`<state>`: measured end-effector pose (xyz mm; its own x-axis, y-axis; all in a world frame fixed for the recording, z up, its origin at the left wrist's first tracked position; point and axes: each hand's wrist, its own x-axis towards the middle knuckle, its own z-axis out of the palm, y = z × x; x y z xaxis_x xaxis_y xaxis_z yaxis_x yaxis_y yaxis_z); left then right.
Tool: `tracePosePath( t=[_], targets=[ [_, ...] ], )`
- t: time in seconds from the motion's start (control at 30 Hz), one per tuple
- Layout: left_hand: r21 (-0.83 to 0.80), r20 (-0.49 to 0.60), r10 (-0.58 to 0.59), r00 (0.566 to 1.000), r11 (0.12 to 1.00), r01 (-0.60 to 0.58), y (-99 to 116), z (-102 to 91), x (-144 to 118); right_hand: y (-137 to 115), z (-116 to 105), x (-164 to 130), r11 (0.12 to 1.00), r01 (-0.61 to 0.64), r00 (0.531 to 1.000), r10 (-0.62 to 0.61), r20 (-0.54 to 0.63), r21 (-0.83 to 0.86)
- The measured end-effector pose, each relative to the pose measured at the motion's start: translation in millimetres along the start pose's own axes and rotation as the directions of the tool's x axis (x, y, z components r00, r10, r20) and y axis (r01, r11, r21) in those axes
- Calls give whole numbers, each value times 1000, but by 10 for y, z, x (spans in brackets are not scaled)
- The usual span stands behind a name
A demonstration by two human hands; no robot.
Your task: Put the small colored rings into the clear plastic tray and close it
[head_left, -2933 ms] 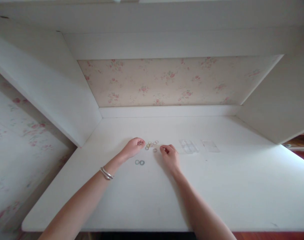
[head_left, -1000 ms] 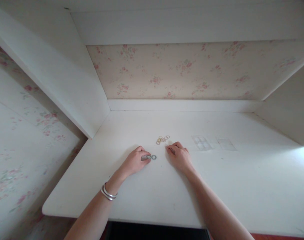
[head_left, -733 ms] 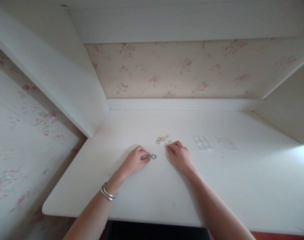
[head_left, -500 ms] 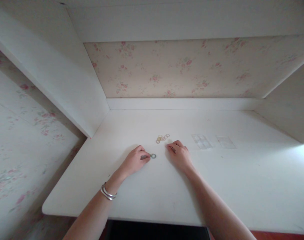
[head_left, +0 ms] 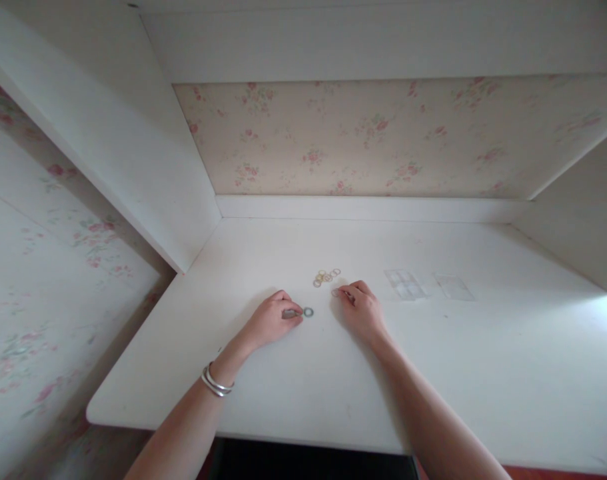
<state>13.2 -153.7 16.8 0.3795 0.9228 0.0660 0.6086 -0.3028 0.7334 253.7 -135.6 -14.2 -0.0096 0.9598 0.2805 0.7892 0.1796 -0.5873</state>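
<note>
White and bare along its near edge, the surface [head_left: 303, 393] fills the lower half of the head view, with both forearms reaching in over it from below. On the left wrist sits a pair of silver bangles [head_left: 215, 384]. Farther in, the left hand [head_left: 273, 322] rests knuckles up on the surface, its fingers curled together and pinched on a small grey ring [head_left: 289, 313] at the fingertips. Just beside those fingertips, to the right, a second grey ring [head_left: 308, 312] lies flat on the surface, very close to the held one; whether the two touch cannot be told. A little right of that, the right hand [head_left: 362, 310] also rests on the surface, fingers curled in, its fingertips closed on a pale ring [head_left: 336, 293]. Just beyond that hand lies a small cluster of gold rings [head_left: 326, 276]. Off to the right, well apart from both hands, lies a clear compartment tray [head_left: 406, 284] and next to it a clear flat lid [head_left: 452, 287]. Behind everything stands floral wallpaper [head_left: 363, 140] between white side panels.
</note>
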Motion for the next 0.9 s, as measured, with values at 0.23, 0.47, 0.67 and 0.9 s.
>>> tracePosePath(
  t=[0.23,0.47,0.67,0.9],
  targets=[
    [-207,-47,-146,988,969,133,-7,-104,56,10,-54,34,985,-114,987,127,-101,129],
    [-453,-55,-298,953,858,242,-18,-149,69,27,-2,17,992,-95,994,100,-53,78],
    [-576,-23,-346,938,772,270,-30,-173,71,29,1,13,994,-85,994,89,-63,71],
    [-615,-15,-364,931,738,278,-41,-167,76,-65,-59,-15,997,-59,998,61,35,-42]
  ],
)
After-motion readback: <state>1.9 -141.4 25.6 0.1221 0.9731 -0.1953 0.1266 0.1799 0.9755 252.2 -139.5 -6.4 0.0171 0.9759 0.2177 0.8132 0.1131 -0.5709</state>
